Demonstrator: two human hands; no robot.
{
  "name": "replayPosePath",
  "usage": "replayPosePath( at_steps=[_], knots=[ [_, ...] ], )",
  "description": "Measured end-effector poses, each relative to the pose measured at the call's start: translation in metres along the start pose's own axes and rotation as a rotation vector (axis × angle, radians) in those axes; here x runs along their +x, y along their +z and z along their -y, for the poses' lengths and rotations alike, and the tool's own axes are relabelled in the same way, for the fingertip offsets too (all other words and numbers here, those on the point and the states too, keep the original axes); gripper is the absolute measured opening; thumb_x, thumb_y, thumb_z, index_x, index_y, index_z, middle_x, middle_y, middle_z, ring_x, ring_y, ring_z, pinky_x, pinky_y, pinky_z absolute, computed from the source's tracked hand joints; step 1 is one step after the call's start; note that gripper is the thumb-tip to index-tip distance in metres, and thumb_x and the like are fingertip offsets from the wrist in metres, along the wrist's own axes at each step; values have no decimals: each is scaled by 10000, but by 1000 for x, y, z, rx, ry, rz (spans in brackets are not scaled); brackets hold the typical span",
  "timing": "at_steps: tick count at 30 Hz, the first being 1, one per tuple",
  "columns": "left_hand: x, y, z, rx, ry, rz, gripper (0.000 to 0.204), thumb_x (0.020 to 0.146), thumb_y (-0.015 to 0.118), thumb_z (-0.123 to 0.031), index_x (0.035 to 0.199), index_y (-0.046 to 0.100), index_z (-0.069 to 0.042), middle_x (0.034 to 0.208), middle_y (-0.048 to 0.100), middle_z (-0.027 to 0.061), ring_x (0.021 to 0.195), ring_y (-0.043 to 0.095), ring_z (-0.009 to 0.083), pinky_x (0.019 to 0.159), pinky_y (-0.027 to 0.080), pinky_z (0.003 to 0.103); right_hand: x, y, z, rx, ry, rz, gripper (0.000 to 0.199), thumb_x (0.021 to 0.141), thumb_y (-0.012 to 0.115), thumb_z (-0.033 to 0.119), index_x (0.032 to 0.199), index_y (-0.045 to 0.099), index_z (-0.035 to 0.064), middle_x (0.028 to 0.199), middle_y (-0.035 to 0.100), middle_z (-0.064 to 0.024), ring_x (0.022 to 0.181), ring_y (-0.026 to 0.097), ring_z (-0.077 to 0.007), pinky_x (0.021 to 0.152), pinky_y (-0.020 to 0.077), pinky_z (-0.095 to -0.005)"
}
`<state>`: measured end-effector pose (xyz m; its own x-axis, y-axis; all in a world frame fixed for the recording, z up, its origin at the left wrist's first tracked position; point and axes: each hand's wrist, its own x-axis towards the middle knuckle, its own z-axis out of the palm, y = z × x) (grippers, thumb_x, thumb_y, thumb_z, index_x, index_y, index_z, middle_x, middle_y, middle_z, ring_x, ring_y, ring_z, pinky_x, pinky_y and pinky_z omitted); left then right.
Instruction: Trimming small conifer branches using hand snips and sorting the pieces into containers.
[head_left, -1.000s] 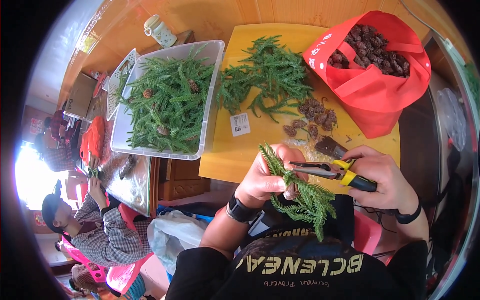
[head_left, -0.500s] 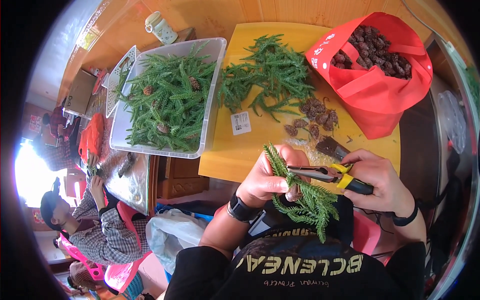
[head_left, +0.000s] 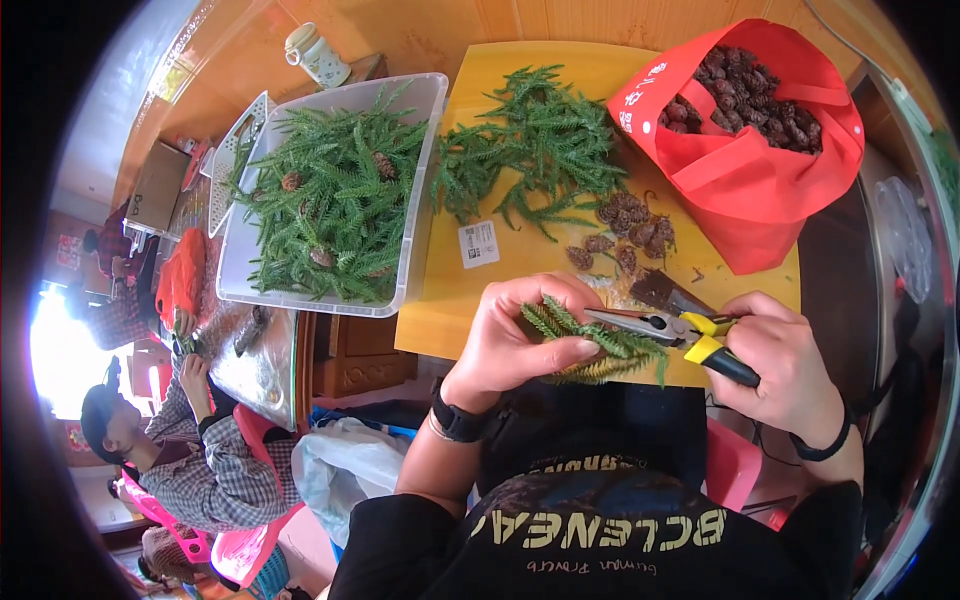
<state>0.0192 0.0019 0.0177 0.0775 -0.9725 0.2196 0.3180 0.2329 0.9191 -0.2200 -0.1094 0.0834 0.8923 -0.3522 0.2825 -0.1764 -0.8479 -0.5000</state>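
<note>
My left hand (head_left: 515, 335) is closed on a green artificial pine sprig (head_left: 615, 365), its thumb pressing near the stem. Long-nose pliers (head_left: 655, 326) with yellow and black handles lie in my closed right hand (head_left: 780, 365). Their jaw tips touch or overlap the sprig beside my left thumb; whether they grip its stem I cannot tell. On the yellow table (head_left: 450, 315) beyond my hands lie loose pine cones (head_left: 645, 232) and a pile of green sprigs (head_left: 540, 135).
A clear plastic bin (head_left: 425, 200) full of sprigs with some cones stands left. At far right sits a red bag (head_left: 740, 200) of pine cones. Near the cones are a dark brush-like tool (head_left: 665, 292) and a white label (head_left: 479, 245). Another person (head_left: 200, 450) sits at left.
The sprig has turned in my left hand, its hanging end swinging up and away from my body. The cone seen on it before is now hidden. Both hands have shifted slightly; the pliers stay held.
</note>
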Motion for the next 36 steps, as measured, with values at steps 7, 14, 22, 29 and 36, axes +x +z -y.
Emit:
replayPosePath(
  at_steps=[7,14,22,29,36],
  knots=[
    [4,25,-19,1108,462,-150,273,586,706,65,828,635,-40,860,633,124,749,623,242,666,510,288,-3,-3,4,-179,60,-12,183,630,679,80,662,506,31,634,548,-117,701,577,-310,587,483,-380],
    [3,29,-11,1285,629,-200,316,554,729,31,847,646,-53,863,642,87,748,625,232,642,514,302,-2,-4,21,-75,255,10,172,647,641,53,635,481,-13,632,503,-166,686,560,-368,598,465,-412],
    [4,11,0,706,386,-210,242,639,715,40,850,615,-23,895,633,114,758,615,202,649,504,281,-4,-20,16,119,243,96,239,693,661,138,643,475,-3,595,473,-156,706,543,-371,711,459,-429],
    [-5,3,8,-247,58,-47,205,736,687,31,903,577,-13,944,604,158,856,601,190,753,505,309,-5,-32,-4,228,245,158,179,646,610,146,704,562,-16,708,619,-123,769,572,-352,840,448,-417],
    [-4,3,21,-438,36,2,235,742,712,-35,916,554,-29,940,591,167,811,594,188,712,506,298,-2,-11,-15,288,242,223,251,665,625,190,814,630,-12,775,621,-135,890,581,-368,844,448,-417]
  ],
)
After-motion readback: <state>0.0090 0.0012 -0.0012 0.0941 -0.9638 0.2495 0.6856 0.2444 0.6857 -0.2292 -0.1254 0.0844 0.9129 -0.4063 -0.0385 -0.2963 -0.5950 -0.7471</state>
